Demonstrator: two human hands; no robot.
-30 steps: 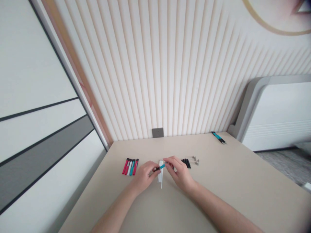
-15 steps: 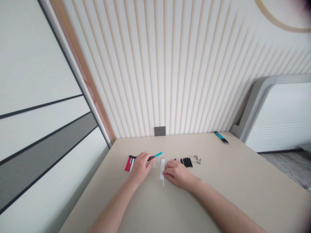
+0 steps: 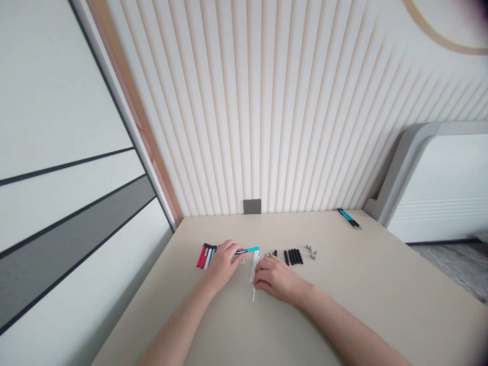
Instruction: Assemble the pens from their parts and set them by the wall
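Note:
My left hand is closed around a blue pen barrel with a black part, its blue end pointing right. My right hand rests low over the table, fingers pinched on a thin white pen refill whose lower end sticks out towards me. Just left of those fingers lies a bundle of similar white refills, partly covered by the hand. Small pale pieces show beside my left fingers, mostly hidden.
Left of my left hand lies a row of red, white and blue pen barrels. Several black grips and grey cone tips lie to the right. Two blue-black pens rest at the table's far right, near the wall.
The refill under my right hand has slid towards me, away from the bundle. The blue barrel in my left hand has dropped slightly and turned closer to level.

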